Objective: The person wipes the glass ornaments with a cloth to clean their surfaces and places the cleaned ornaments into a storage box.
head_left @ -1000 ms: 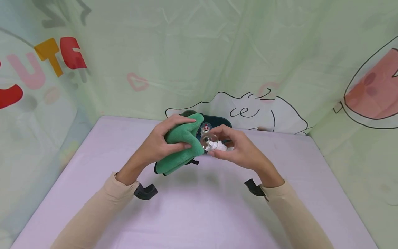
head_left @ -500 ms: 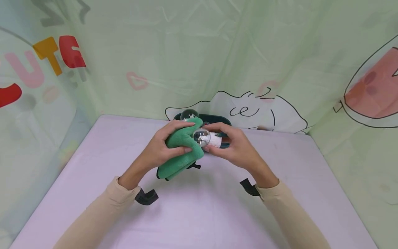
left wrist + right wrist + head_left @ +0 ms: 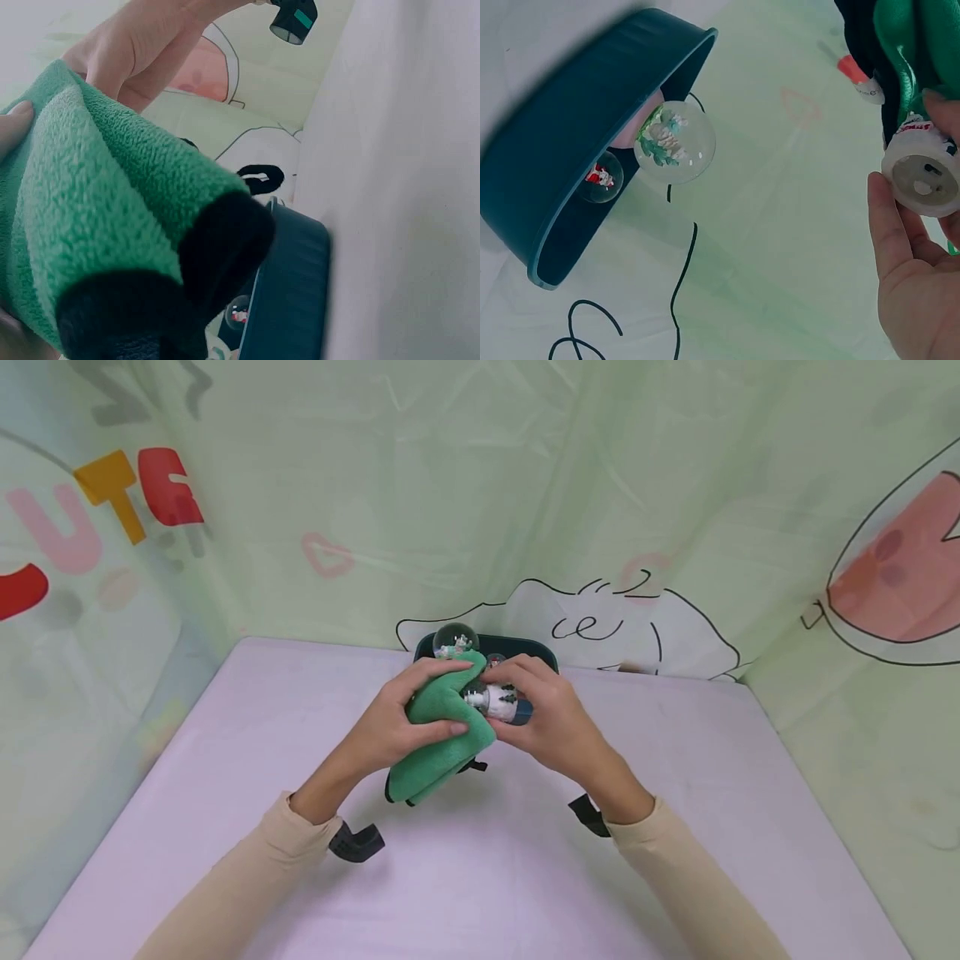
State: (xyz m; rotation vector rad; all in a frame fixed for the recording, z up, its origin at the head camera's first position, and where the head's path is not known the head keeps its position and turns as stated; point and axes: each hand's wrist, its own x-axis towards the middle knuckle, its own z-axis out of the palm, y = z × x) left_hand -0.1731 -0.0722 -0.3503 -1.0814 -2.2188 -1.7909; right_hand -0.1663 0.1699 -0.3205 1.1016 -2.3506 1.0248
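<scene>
My left hand (image 3: 390, 714) grips a folded green towel (image 3: 438, 768) with black edging, thumb on the near side and fingers over the top. In my right hand (image 3: 553, 714) is a small snow globe (image 3: 501, 702) with a white base, tipped on its side. Fingers and thumb pinch it from both sides, and its clear dome presses into the towel's fold. The right wrist view shows the round grey underside of the base (image 3: 924, 184). Folded towel layers (image 3: 82, 210) fill much of the left wrist view, hiding the globe there.
Behind the hands, a dark teal basin (image 3: 577, 97) stands against the back curtain. It holds a larger snow globe (image 3: 676, 142) with green and white figures and a smaller globe (image 3: 601, 178) with a red figure. Black camera mounts (image 3: 356, 843) stick out at the wrists.
My right hand has moved left, tilting the snow globe sideways and bringing its dome into the towel. The left hand with the towel has shifted slightly right and down, revealing the larger globe behind.
</scene>
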